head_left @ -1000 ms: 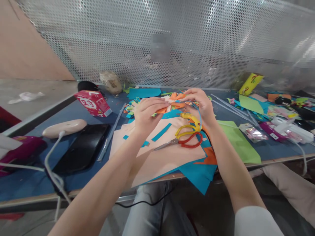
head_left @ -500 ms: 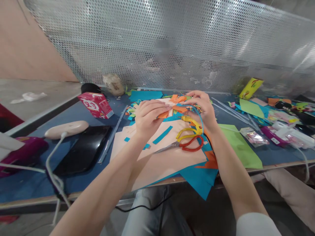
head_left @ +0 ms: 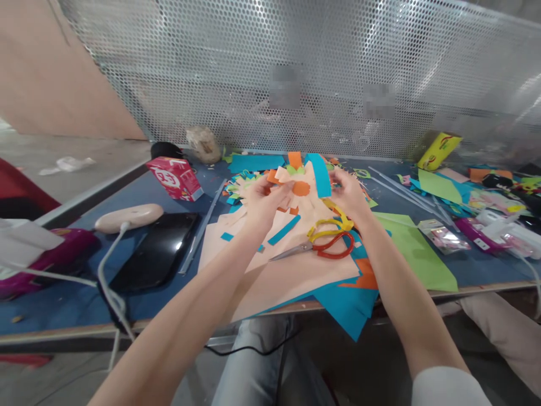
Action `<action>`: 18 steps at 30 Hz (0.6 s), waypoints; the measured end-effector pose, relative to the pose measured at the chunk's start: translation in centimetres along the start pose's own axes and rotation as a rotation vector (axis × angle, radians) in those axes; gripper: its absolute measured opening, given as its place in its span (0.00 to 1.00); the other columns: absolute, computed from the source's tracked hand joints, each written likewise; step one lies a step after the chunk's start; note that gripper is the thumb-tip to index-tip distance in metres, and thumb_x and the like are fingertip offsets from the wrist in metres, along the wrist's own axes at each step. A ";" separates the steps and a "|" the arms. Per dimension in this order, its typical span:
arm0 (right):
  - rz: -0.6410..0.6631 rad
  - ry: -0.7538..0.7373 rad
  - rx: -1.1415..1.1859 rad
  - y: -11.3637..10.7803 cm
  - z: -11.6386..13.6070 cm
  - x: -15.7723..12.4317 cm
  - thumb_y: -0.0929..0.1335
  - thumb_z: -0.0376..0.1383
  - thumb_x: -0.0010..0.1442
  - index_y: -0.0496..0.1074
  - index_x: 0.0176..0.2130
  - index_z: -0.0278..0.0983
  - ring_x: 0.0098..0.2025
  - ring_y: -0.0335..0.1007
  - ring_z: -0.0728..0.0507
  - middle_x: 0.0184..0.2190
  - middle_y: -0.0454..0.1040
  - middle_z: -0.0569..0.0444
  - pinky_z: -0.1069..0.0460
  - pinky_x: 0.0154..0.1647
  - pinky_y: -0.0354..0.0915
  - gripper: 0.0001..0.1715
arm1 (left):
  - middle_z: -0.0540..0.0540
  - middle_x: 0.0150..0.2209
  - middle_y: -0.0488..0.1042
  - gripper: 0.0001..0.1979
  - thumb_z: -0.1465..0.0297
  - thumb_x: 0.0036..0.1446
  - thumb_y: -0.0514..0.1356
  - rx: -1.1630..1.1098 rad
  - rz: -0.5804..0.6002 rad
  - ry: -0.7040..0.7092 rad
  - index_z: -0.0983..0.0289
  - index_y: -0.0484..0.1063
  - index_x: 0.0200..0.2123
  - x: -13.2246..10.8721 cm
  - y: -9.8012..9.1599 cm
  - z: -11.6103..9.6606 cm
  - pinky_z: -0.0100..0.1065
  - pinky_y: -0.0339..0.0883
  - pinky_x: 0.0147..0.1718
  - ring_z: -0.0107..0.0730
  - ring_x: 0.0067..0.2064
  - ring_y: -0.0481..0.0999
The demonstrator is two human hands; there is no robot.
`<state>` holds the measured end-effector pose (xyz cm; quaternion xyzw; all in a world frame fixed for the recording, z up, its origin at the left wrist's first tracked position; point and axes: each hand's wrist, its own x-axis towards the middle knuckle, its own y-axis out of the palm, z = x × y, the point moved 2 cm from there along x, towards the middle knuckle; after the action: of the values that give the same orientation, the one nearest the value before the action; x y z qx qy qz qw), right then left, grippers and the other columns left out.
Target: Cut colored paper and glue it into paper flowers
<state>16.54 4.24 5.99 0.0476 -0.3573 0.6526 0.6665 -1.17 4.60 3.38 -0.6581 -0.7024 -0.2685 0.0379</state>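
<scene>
My left hand (head_left: 264,202) and my right hand (head_left: 349,194) hold up a paper flower (head_left: 301,179) between them, above the blue table (head_left: 76,293). The flower has peach, orange, green and blue petals around an orange centre. Both hands pinch its edges, left hand on the left side, right hand on the right. Below the hands lie red-handled scissors (head_left: 327,246) and yellow-handled scissors (head_left: 332,221) on peach paper sheets (head_left: 287,276). A blue paper strip (head_left: 284,229) rests on the peach sheet.
A red carton (head_left: 174,177) stands at the left, a black tablet (head_left: 158,252) and a pink device with a white cable (head_left: 129,217) nearer. Green paper (head_left: 412,254), a yellow box (head_left: 439,148) and packets clutter the right. A perforated metal screen (head_left: 253,73) backs the table.
Both hands have lifted the paper piece from flat and low to upright, facing me, so its petals and orange centre show. The camera has shifted a little.
</scene>
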 end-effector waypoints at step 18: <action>-0.118 -0.147 0.065 0.3 0.0 0.1 0.73 0.42 0.43 0.69 0.26 0.37 0.40 0.68 0.43 0.34 0.71 0.51 0.47 0.39 0.65 0.13 | 0.55 0.37 0.74 0.19 0.64 0.41 0.66 0.451 0.264 0.356 0.64 0.68 0.37 0.4 -0.6 -2.1 0.34 0.69 0.36 0.32 0.38 0.74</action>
<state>16.31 4.32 5.91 0.1378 -0.3803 0.6184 0.6738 -2.39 4.08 5.16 -0.6612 -0.6352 -0.2098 0.3396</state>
